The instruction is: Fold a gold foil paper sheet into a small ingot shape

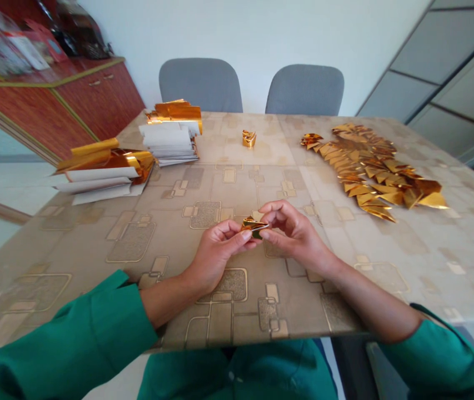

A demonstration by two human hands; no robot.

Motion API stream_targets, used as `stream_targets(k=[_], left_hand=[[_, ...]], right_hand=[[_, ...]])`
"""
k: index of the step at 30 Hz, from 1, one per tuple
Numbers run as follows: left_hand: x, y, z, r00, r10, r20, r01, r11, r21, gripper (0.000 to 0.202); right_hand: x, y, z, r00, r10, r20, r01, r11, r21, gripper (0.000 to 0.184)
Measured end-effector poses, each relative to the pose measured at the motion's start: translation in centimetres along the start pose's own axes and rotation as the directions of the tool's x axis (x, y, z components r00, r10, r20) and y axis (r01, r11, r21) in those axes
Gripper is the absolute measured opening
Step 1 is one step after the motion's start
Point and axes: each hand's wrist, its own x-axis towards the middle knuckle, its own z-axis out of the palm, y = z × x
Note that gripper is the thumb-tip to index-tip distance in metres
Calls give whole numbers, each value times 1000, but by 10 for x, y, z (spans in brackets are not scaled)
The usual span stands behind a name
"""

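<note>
Near the front of the table, a small folded piece of gold foil paper is held up between both hands. My left hand pinches its left end with thumb and fingers. On its right end, the thumb and fingertips of my right hand close on the paper, where a pale edge shows. Its underside is partly hidden by the fingers. Farther back, in line with my hands, stands a small folded gold piece. To the right lies a spread of many folded gold pieces, overlapping in rows.
Two stacks of gold and white paper sheets, one nearer and one farther, sit at the table's left. A patterned cloth covers the table. Two grey chairs stand behind it. A red-brown cabinet holds bags and bottles.
</note>
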Motion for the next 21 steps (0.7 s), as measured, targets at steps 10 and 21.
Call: stream_targets(k=[10, 21], left_hand=[[2, -1, 0, 1000, 19, -9, -20, 999, -29, 27], [5, -5, -6, 989, 146, -11, -143, 980, 138, 21]], right_hand=[[0, 5, -2, 999, 44, -4, -44, 996, -74, 19], [1, 7, -3, 1000, 14, -18, -15, 998, -63, 16]])
